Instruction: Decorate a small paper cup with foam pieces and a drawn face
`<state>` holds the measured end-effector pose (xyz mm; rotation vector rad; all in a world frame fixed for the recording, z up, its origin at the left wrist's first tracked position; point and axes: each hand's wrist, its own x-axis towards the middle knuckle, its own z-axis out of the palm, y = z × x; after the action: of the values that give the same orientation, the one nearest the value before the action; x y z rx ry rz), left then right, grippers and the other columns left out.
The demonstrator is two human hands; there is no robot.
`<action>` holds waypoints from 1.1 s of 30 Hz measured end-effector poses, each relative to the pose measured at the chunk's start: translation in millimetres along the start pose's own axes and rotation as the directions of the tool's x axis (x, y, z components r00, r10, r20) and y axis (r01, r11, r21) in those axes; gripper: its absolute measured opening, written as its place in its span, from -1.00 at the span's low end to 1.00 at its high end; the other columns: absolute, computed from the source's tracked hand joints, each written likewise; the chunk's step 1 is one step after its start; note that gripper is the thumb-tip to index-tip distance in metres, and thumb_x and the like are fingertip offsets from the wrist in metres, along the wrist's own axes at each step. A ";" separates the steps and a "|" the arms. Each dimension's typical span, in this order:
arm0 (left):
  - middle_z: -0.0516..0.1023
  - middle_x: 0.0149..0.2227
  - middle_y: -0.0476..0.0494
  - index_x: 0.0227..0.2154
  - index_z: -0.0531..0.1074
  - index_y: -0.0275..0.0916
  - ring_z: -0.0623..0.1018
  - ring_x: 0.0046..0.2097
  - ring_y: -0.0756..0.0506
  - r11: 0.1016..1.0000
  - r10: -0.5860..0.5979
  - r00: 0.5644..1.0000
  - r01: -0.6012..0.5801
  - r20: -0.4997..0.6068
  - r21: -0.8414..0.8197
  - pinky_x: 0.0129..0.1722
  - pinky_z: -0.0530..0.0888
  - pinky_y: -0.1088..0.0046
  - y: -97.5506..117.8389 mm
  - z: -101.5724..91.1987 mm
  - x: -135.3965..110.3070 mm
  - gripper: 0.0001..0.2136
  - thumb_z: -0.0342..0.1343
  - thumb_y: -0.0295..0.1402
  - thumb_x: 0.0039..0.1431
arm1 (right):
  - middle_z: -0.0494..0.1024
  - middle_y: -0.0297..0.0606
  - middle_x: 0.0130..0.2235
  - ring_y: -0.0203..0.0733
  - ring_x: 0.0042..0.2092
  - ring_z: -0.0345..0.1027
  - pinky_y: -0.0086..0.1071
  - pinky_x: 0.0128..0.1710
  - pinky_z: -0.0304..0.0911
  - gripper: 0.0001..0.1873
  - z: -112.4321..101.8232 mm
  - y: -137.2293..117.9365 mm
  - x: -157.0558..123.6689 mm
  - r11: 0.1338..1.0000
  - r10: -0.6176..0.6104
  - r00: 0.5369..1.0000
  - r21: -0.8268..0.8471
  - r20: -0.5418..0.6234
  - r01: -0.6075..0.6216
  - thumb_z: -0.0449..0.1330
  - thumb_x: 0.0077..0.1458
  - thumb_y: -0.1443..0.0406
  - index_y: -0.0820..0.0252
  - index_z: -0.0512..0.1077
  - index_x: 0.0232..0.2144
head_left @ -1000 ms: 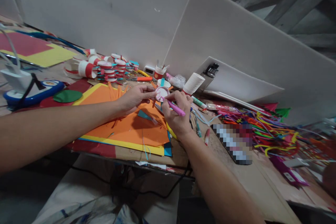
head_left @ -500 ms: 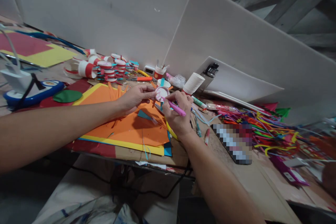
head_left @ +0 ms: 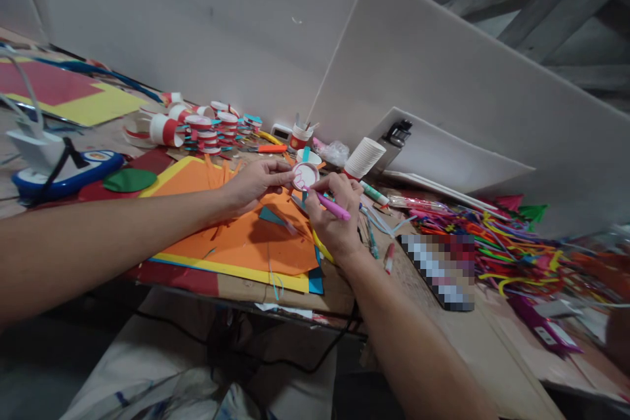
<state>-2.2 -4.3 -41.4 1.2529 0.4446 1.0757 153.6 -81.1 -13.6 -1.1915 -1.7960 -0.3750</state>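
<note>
Pinched between the fingers of my left hand (head_left: 260, 185) is a small round paper cup piece (head_left: 306, 175), its white face turned up with pink lines on it. My right hand (head_left: 339, 213) is closed around a pink marker (head_left: 331, 205), whose tip meets the lower edge of that white face. Teal and orange paper strips stick out around the cup piece. Below both hands lie orange paper sheets (head_left: 246, 244) on yellow and blue ones. Just behind the cup piece sits another white round cup piece (head_left: 308, 157) with a teal strip across it.
Red-and-white cup pieces (head_left: 201, 134) stand in a cluster at the back left. A stack of paper cups (head_left: 365, 157) leans right of my hands. Colourful pipe cleaners (head_left: 512, 252) lie at right, near a blurred-out phone-like object (head_left: 436, 272). A blue-edged power strip (head_left: 69, 174) is at left.
More pink line shows on the white face of the cup piece, and the marker has shifted very slightly. Both hands keep their grip; the whole view has moved a little.
</note>
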 end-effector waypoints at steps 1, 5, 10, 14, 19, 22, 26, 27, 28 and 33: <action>0.52 -0.37 -0.12 -0.37 0.56 -0.34 0.42 -0.37 0.04 1.000 0.001 1.000 -0.001 -0.001 -0.001 -0.41 0.27 0.52 0.3 0.1 -0.2 -0.78 0.33 -0.31 -0.06 | 0.43 -0.39 -0.50 -0.22 -0.38 0.28 -0.19 -0.17 0.04 -0.89 0.1 -0.3 0.0 1.000 -0.004 1.000 0.003 0.002 0.004 0.13 -0.03 0.36 0.15 0.27 -0.55; 0.52 -0.39 -0.11 -0.38 0.56 -0.34 0.41 -0.39 0.04 1.000 -0.004 1.000 0.004 -0.007 -0.006 -0.42 0.26 0.52 1.6 0.8 -1.0 -0.77 0.35 -0.30 -0.08 | 0.41 -0.40 -0.51 -0.23 -0.39 0.26 -0.19 -0.18 0.03 -0.87 -0.2 -0.7 0.0 1.000 -0.020 1.000 0.009 -0.002 0.020 0.13 -0.03 0.35 0.15 0.25 -0.57; 0.53 -0.34 -0.13 -0.36 0.56 -0.33 0.44 -0.34 0.02 1.000 -0.008 1.000 0.008 -0.001 -0.001 -0.40 0.27 0.52 2.0 1.1 -1.4 -0.76 0.34 -0.28 -0.07 | 0.43 -0.39 -0.49 -0.22 -0.37 0.29 -0.19 -0.17 0.07 -0.89 -4.5 1.2 0.7 1.000 -0.005 0.999 0.022 -0.033 0.006 0.14 0.01 0.33 0.14 0.29 -0.53; 0.53 -0.34 -0.14 -0.35 0.56 -0.33 0.43 -0.35 0.02 1.000 -0.013 1.000 0.013 0.002 0.005 -0.40 0.28 0.52 1.1 0.8 -1.3 -0.76 0.33 -0.28 -0.06 | 0.44 -0.39 -0.48 -0.20 -0.35 0.31 -0.19 -0.16 0.08 -0.90 -6.5 2.2 0.6 1.000 0.011 0.999 0.017 -0.047 -0.010 0.15 0.03 0.31 0.13 0.32 -0.51; 0.52 -0.32 -0.13 -0.35 0.57 -0.32 0.43 -0.34 0.02 1.000 0.004 1.000 -0.004 0.016 -0.002 -0.40 0.28 0.53 0.7 0.3 -1.0 -0.78 0.32 -0.29 -0.04 | 0.42 -0.39 -0.49 -0.22 -0.37 0.29 -0.20 -0.17 0.07 -0.89 -5.1 1.2 0.1 1.000 -0.006 0.999 0.028 -0.033 0.006 0.15 0.02 0.33 0.14 0.30 -0.52; 0.52 -0.35 -0.12 -0.36 0.57 -0.32 0.43 -0.35 0.02 1.000 -0.001 1.000 0.001 0.011 -0.005 -0.41 0.28 0.52 0.8 0.5 -1.1 -0.78 0.33 -0.29 -0.05 | 0.42 -0.39 -0.49 -0.22 -0.37 0.29 -0.20 -0.18 0.07 -0.89 -4.8 1.3 0.0 1.000 -0.010 0.999 0.026 -0.034 0.011 0.15 0.02 0.34 0.14 0.30 -0.52; 0.52 -0.37 -0.12 -0.38 0.56 -0.33 0.43 -0.36 0.03 1.000 0.002 1.000 -0.002 -0.002 -0.004 -0.41 0.27 0.52 1.6 1.6 -1.2 -0.78 0.33 -0.29 -0.06 | 0.43 -0.38 -0.49 -0.22 -0.37 0.28 -0.21 -0.20 0.07 -0.88 -5.0 2.2 -0.2 0.999 -0.023 1.000 0.029 -0.019 0.024 0.14 0.01 0.34 0.14 0.29 -0.53; 0.52 -0.37 -0.12 -0.38 0.56 -0.33 0.43 -0.36 0.02 1.000 0.001 1.000 -0.001 -0.001 -0.003 -0.41 0.27 0.52 1.9 1.8 -1.2 -0.78 0.33 -0.28 -0.06 | 0.43 -0.38 -0.49 -0.22 -0.37 0.28 -0.21 -0.20 0.07 -0.88 -4.9 2.3 -0.3 0.999 -0.025 1.000 0.030 -0.017 0.025 0.14 0.01 0.33 0.14 0.28 -0.53; 0.52 -0.37 -0.13 -0.38 0.56 -0.33 0.43 -0.35 0.02 1.000 0.000 1.000 0.000 -0.001 -0.001 -0.41 0.27 0.51 2.1 1.8 -1.2 -0.78 0.33 -0.28 -0.06 | 0.42 -0.38 -0.49 -0.22 -0.37 0.28 -0.21 -0.19 0.06 -0.88 -4.7 2.3 -0.4 0.999 -0.025 1.000 0.031 -0.017 0.025 0.14 0.01 0.33 0.14 0.28 -0.53; 0.52 -0.38 -0.12 -0.39 0.55 -0.32 0.43 -0.36 0.01 1.000 0.001 1.000 -0.001 -0.003 0.004 -0.42 0.27 0.51 2.5 1.1 -1.3 -0.76 0.34 -0.26 -0.07 | 0.42 -0.39 -0.50 -0.23 -0.38 0.27 -0.21 -0.18 0.06 -0.88 -3.3 1.9 -0.7 1.000 -0.022 1.000 0.019 -0.014 0.022 0.13 -0.01 0.34 0.14 0.28 -0.55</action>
<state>-2.9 -6.1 -39.1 1.2553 0.4488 1.0777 157.0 -82.8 -12.8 -1.1535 -1.7984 -0.3769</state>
